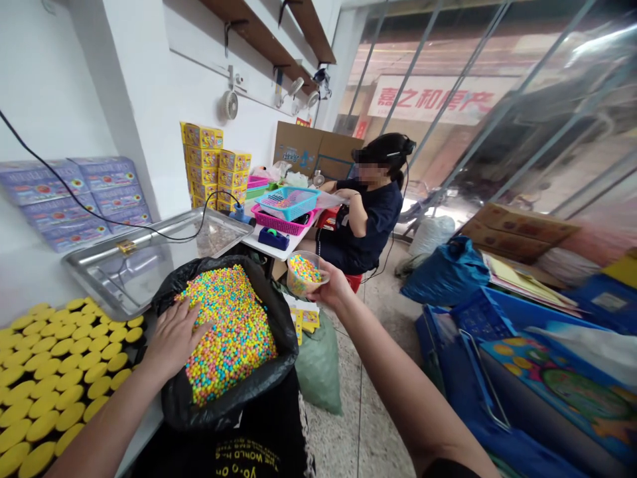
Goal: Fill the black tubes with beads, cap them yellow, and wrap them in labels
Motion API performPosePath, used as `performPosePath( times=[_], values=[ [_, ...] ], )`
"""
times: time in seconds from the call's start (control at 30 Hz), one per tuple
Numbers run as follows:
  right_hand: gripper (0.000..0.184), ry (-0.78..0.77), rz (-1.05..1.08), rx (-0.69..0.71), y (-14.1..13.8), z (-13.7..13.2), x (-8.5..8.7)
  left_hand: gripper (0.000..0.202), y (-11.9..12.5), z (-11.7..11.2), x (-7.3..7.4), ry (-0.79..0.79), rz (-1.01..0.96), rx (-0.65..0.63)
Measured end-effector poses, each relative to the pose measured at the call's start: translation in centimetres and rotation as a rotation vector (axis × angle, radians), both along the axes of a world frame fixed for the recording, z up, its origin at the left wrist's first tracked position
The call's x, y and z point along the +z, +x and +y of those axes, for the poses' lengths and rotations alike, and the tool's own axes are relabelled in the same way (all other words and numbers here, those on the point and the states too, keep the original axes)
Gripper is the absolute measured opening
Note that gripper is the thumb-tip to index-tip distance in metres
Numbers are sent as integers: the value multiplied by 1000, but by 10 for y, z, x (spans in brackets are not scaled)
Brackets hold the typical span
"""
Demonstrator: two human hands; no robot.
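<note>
A black plastic bag [286, 358], its mouth spread wide, is full of small round beads [231, 332] in yellow, pink, blue and green. My left hand [176, 328] lies on the beads at the bag's left side, fingers stretched out. Out to the right of the bag, my right hand [329, 285] grips a clear plastic tub [297, 284] by its side. Similar coloured beads [304, 267] show inside the tub, which tilts slightly toward me.
Several yellow-lidded jars [64, 362] stand at left, below a metal tray [117, 292]. Stacked yellow boxes [204, 159], a pink basket [283, 222] and a tape dispenser [273, 240] are on the table. A co-worker [378, 206] sits beyond. Blue crates [462, 372] stand at right.
</note>
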State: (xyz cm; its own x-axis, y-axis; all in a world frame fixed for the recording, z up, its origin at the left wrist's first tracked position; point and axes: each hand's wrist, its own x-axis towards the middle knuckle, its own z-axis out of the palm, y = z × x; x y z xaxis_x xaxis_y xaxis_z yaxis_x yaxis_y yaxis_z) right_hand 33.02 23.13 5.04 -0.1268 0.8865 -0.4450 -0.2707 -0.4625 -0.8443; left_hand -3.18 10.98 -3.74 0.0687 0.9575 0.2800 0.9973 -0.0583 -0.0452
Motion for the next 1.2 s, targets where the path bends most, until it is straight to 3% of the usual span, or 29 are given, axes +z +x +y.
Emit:
performPosePath(
  times=[0.37, 0.9, 1.2],
  values=[
    [52, 4, 16, -26, 14, -2, -6, 63, -4, 2, -4, 12, 0, -17],
    [51, -6, 17, -81, 22, -4, -7, 60, -2, -1, 1, -11, -24, -4],
    [49, -28, 28, -108, 30, -1, -17, 62, -7, 0, -9, 37, -21, -36]
  ],
)
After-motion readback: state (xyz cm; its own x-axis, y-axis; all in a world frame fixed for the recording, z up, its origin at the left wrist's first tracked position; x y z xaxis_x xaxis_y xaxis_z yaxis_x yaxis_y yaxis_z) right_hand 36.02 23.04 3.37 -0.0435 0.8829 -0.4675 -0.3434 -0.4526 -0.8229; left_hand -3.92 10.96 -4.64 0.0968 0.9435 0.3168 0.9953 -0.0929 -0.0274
